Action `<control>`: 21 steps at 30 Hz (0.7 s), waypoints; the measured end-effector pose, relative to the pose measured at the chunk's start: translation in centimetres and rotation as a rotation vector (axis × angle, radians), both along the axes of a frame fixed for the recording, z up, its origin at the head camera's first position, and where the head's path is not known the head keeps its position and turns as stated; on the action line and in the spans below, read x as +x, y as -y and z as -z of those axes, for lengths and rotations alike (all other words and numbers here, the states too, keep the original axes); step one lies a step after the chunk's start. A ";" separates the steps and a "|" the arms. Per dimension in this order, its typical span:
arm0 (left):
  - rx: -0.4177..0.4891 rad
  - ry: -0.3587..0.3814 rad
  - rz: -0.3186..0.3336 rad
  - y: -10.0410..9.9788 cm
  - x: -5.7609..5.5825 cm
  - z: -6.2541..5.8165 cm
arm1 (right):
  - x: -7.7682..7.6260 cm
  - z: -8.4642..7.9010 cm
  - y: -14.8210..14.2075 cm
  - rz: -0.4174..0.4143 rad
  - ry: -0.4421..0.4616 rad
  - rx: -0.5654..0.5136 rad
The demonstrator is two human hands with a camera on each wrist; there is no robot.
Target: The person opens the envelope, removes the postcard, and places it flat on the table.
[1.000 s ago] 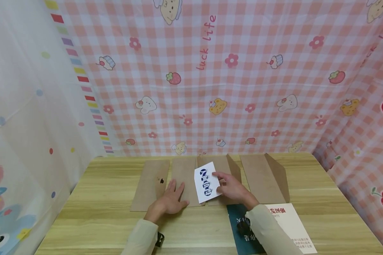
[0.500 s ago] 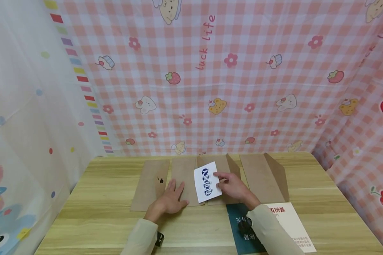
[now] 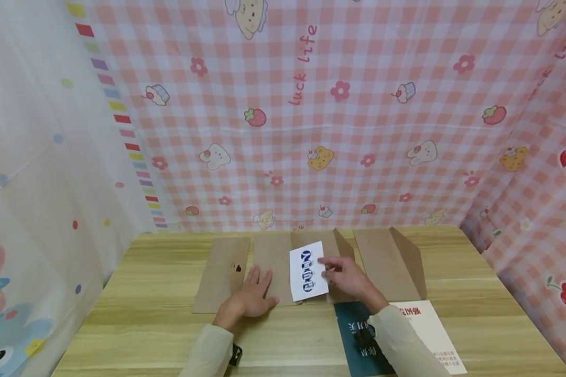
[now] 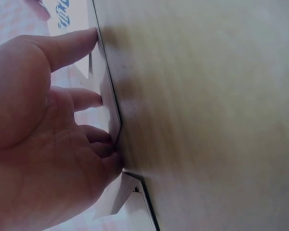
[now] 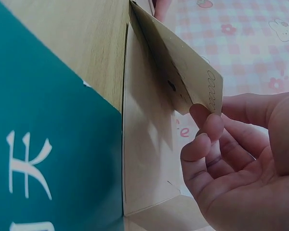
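1. Teal booklet (image 3: pixel 346 324) and cream printed sheet (image 3: pixel 429 330): laid nearest, on the wooden table (image 3: pixel 287 345); both partly hidden by the right sleeve (image 3: pixel 396 335).
2. Left hand (image 3: pixel 250 299): fingers spread, rested across the neighbouring edges of the first and second envelopes from the left; placement unchanged since half a second ago.
3. Right hand (image 3: pixel 349 277): the white card's right edge is pinched between thumb and fingers.
4. White card (image 3: pixel 306 272): blue-printed; held tilted above the second and third envelopes, its underside shown in the right wrist view. Compared with half a second ago, it is shifted slightly right and its lean is lessened. By judgement, the card is being adjusted while the paper is steadied; it is not yet released.
5. Brown envelopes, four: set in a row; first (image 3: pixel 221 272) marked in black, second (image 3: pixel 280 262), third (image 3: pixel 327 243) partly covered by the card, fourth (image 3: pixel 387 262) with its flap opened rightward.
6. Pink checked cloth (image 3: pixel 283 141): hung behind the table.
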State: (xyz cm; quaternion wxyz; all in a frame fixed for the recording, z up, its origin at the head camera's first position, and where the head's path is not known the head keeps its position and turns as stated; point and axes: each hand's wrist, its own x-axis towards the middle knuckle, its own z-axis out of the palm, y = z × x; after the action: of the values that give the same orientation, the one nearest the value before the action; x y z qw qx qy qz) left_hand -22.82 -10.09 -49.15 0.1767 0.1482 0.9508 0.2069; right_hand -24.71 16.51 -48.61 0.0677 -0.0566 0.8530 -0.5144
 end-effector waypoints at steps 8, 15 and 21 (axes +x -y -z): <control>0.007 0.006 -0.002 0.0 0.0 -0.1 | 0.2 -0.1 -0.1 0.018 0.006 -0.016; 0.012 0.004 0.004 0.0 0.2 -0.2 | 0.2 0.0 -0.3 0.020 0.012 -0.035; 0.030 0.004 0.009 0.1 0.3 -0.3 | 0.5 -0.1 -0.7 0.028 -0.004 -0.033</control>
State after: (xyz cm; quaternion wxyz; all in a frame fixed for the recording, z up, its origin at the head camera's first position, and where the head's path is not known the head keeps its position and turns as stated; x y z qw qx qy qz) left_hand -22.51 -10.19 -48.80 0.1773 0.1549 0.9465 0.2207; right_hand -24.25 17.19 -48.52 0.0578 -0.0467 0.8452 -0.5292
